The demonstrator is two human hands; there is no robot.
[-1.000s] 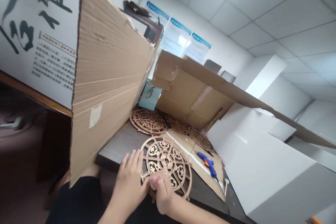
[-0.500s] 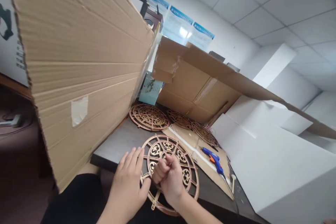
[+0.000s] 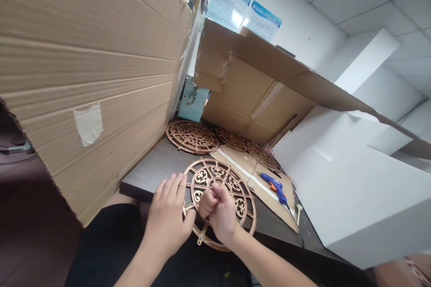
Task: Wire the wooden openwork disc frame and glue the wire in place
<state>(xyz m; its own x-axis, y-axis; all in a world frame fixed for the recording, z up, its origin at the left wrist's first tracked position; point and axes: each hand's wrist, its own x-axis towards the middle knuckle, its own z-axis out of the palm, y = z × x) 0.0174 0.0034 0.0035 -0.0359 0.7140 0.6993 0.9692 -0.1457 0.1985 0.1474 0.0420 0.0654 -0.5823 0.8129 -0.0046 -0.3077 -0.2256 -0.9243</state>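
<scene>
A round openwork lattice panel (image 3: 240,207), with gold rings, spokes and scroll-shaped motifs, lies at the dark table's near edge and partly overhangs it. My left hand (image 3: 170,217) rests flat at the panel's left rim, fingers stretched out and thumb apart. Over the panel's centre my right hand (image 3: 219,215) is closed in a fist, its fingers curled inward. Whatever the fist holds, if anything, is hidden, as is the part of the panel beneath it.
A blue glue gun (image 3: 274,187) lies on a flat cardboard sheet (image 3: 232,154) to the right. More lattice panels (image 3: 192,136) lie farther back. A tall cardboard wall (image 3: 128,63) stands left, a light-blue box (image 3: 193,98) behind, and white boards (image 3: 367,188) right.
My view has shifted and turned slightly, so the table sits a little higher in the picture. Both hands keep nearly the same places and poses on the panel.
</scene>
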